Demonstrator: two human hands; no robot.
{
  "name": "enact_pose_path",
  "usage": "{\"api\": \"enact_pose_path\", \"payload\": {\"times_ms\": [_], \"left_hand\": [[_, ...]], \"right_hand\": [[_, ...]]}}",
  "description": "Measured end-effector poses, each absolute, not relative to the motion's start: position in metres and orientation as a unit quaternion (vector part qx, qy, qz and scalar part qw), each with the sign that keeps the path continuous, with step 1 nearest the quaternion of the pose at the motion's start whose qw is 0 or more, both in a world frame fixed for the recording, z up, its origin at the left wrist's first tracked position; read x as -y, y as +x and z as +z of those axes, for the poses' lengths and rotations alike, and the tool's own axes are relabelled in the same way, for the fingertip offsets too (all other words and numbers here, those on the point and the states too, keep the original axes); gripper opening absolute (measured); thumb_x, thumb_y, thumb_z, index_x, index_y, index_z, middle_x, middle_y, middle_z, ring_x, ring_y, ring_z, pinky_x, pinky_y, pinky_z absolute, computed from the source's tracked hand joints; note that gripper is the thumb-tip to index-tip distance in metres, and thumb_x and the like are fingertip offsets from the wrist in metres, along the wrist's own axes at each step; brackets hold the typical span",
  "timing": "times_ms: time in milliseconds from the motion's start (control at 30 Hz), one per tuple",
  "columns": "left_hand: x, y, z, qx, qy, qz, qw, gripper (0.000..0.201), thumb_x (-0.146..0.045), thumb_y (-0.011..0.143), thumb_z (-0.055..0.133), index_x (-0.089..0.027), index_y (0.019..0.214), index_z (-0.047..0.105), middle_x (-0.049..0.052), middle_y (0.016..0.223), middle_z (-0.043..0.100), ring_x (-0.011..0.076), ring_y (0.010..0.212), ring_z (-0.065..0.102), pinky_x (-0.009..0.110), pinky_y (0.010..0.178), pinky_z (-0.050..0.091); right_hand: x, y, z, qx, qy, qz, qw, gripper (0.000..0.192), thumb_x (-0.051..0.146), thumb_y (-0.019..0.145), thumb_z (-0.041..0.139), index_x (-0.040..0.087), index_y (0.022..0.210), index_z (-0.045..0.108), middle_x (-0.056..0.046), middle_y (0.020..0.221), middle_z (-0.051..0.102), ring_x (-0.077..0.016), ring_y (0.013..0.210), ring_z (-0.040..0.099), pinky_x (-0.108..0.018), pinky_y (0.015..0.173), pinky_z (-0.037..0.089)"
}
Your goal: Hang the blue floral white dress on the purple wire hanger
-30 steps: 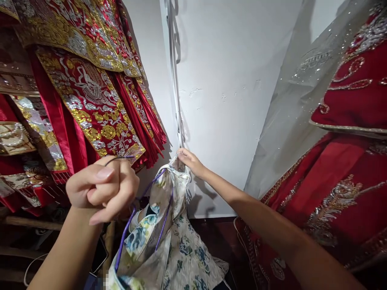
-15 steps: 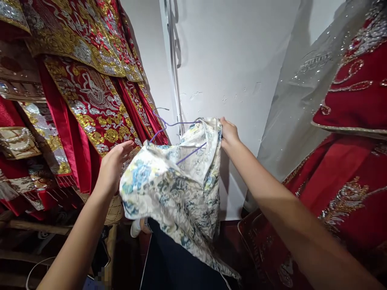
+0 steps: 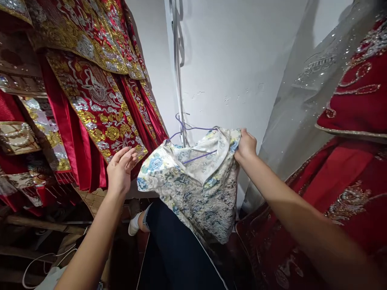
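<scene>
A white blouse (image 3: 199, 197) with blue and yellow flowers hangs on a thin purple hanger (image 3: 198, 128) in front of me. My right hand (image 3: 246, 146) grips the blouse at its right shoulder, thumb uppermost; its other fingers are partly hidden behind the cloth. To the left of the blouse, my left hand (image 3: 120, 171) is raised with its fingers apart and slightly curled, holding nothing. A gap lies between it and the left sleeve. The hanger's hook points up, close before a metal rail, and its lower bar shows inside the neckline.
Red embroidered garments (image 3: 99, 92) with gold and silver work hang on the left. A red beaded dress (image 3: 356, 161) and sheer sparkly fabric (image 3: 302, 96) are at the right. A metal rail (image 3: 177, 72) runs down the white wall (image 3: 229, 60). Wooden slats (image 3: 39, 225) and a white cable (image 3: 28, 270) sit lower left.
The blouse and hanger have shifted right and slightly down with my right hand, and the blouse hangs straighter. My left hand has moved a little right and down, its fingers curling more.
</scene>
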State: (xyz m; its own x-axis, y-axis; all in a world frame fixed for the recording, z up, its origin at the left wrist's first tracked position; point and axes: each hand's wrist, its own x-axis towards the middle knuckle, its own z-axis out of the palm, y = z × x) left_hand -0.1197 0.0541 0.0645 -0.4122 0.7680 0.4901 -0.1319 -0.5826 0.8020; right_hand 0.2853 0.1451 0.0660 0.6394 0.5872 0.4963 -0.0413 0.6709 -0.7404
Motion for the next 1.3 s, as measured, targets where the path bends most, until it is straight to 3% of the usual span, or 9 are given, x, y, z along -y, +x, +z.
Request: {"api": "enact_pose_path", "payload": {"times_ms": [100,200,367,500,600,700,800,933,1300], "left_hand": [[-0.041,-0.092,0.035,-0.364,0.494,0.787,0.06,0.025,-0.026,0.083,0.065,-0.019,0.107,0.063,0.01,0.123,0.06,0.0228,0.119,0.056,0.04,0.104,0.043],[-0.027,-0.045,-0.019,-0.378,0.553,0.741,-0.047,0.023,-0.029,0.084,0.065,-0.019,0.106,0.06,0.01,0.118,0.056,0.0244,0.116,0.053,0.043,0.105,0.04],[-0.055,0.023,-0.097,-0.467,0.463,0.717,0.231,0.063,-0.032,0.076,0.075,-0.021,0.129,0.043,0.012,0.12,0.052,0.0196,0.1,0.054,0.03,0.081,0.046],[-0.085,0.036,-0.109,-0.418,0.448,0.684,0.396,0.028,-0.034,0.075,0.072,-0.017,0.09,0.057,0.001,0.08,0.057,0.0136,0.07,0.053,0.024,0.066,0.043],[-0.074,0.03,-0.111,-0.41,0.444,0.681,0.414,0.021,-0.033,0.078,0.067,-0.018,0.073,0.053,-0.004,0.063,0.047,0.0107,0.059,0.046,0.021,0.059,0.039],[-0.04,0.017,-0.12,-0.419,0.422,0.686,0.42,0.017,-0.032,0.081,0.065,-0.018,0.076,0.056,-0.004,0.064,0.047,0.01,0.059,0.044,0.019,0.058,0.037],[-0.008,0.005,-0.126,-0.422,0.397,0.687,0.439,0.018,-0.033,0.081,0.068,-0.018,0.085,0.061,-0.002,0.072,0.056,0.0103,0.064,0.049,0.019,0.061,0.04],[0.011,-0.006,-0.111,-0.386,0.414,0.65,0.506,0.021,-0.031,0.075,0.076,-0.016,0.084,0.064,0.0,0.073,0.063,0.0116,0.066,0.056,0.021,0.063,0.044],[0.033,-0.009,-0.087,-0.387,0.409,0.654,0.505,0.021,-0.03,0.075,0.077,-0.015,0.087,0.068,0.002,0.078,0.067,0.013,0.071,0.06,0.021,0.066,0.047]], "right_hand": [[-0.109,0.276,0.032,0.361,-0.35,0.204,0.84,0.038,0.057,0.084,0.06,0.021,0.079,0.048,0.004,0.073,0.049,-0.0123,0.068,0.051,-0.027,0.069,0.046],[-0.081,0.258,0.005,0.362,-0.327,0.22,0.845,0.034,0.051,0.083,0.066,0.02,0.08,0.051,0.003,0.079,0.051,-0.0121,0.075,0.052,-0.026,0.077,0.045],[-0.073,0.24,-0.013,0.328,-0.348,0.255,0.84,0.035,0.052,0.082,0.066,0.02,0.087,0.056,0.001,0.088,0.058,-0.0149,0.088,0.058,-0.029,0.084,0.047],[-0.075,0.241,-0.016,0.331,-0.346,0.304,0.824,0.037,0.054,0.081,0.065,0.02,0.094,0.059,-0.002,0.093,0.064,-0.0184,0.09,0.063,-0.035,0.086,0.05],[-0.059,0.234,-0.038,0.316,-0.367,0.234,0.843,0.037,0.044,0.077,0.071,0.021,0.104,0.06,-0.005,0.108,0.066,-0.0205,0.105,0.062,-0.038,0.096,0.047],[-0.027,0.207,-0.087,0.275,-0.434,0.129,0.848,0.042,0.033,0.077,0.072,0.025,0.115,0.058,-0.006,0.126,0.061,-0.0213,0.117,0.057,-0.037,0.1,0.044],[0.001,0.16,-0.136,0.311,-0.514,0.265,0.754,0.019,0.04,0.081,0.066,0.022,0.087,0.063,-0.005,0.094,0.067,-0.0226,0.088,0.063,-0.035,0.077,0.05],[0.007,0.107,-0.147,0.482,-0.413,0.513,0.579,0.027,0.045,0.081,0.069,0.021,0.089,0.059,-0.001,0.078,0.065,-0.0195,0.075,0.061,-0.03,0.067,0.047],[0.018,0.114,-0.126,0.513,-0.403,0.489,0.578,0.025,0.044,0.087,0.064,0.021,0.084,0.054,0.0,0.067,0.062,-0.0159,0.064,0.059,-0.027,0.062,0.045]]}}
